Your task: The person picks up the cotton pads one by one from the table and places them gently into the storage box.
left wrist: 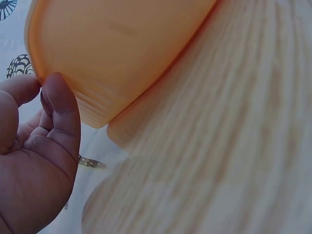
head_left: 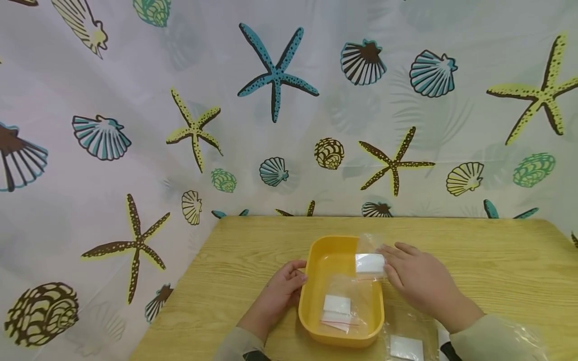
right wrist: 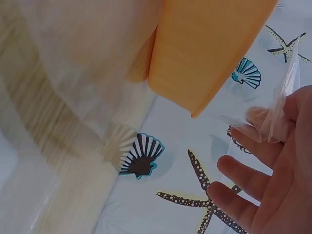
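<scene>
A yellow plastic tub (head_left: 341,342) stands on the table, and my left hand (head_left: 281,290) grips its left rim between thumb and fingers. In the left wrist view, the fingertips (left wrist: 59,85) are right at the tub's edge. My right hand (head_left: 422,281) pinches a clear zip bag (head_left: 370,264) with a white piece inside, held over the tub's far right side. The right wrist view shows the clear film between thumb and forefinger, the other fingers (right wrist: 243,178) loosely spread. A second zip bag (head_left: 337,305), also with white contents, lies inside the tub's near end.
Another clear bag (head_left: 406,347) with a white piece lies on the wooden table (head_left: 253,240), right of the tub and below the right forearm. More clear plastic (head_left: 524,336) shows by the right sleeve. A curtain (head_left: 316,110) printed with shells and starfish hangs behind the table.
</scene>
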{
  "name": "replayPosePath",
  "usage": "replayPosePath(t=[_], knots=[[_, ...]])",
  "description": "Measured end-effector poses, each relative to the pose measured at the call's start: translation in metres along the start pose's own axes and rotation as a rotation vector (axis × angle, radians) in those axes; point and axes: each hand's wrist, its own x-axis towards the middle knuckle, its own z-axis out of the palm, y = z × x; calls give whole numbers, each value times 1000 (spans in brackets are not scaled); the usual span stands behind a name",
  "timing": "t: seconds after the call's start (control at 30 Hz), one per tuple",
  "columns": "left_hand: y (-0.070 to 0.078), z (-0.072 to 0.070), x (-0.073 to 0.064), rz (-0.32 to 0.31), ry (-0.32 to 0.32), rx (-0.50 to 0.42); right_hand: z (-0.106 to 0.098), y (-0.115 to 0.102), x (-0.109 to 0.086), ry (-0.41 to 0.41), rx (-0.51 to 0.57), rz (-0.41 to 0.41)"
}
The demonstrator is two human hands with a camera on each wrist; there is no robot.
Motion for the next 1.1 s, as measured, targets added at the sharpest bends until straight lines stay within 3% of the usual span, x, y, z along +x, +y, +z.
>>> replayPosePath(t=[0.53,0.73,1.1], knots=[[-1,-3,0,2,-9,-14,20,-39,13,17,5,3],[-1,-2,0,7,-10,-15,26,-48,15,47,26,48],[0,-1,0,11,-16,-24,28,-56,12,20,85,99]])
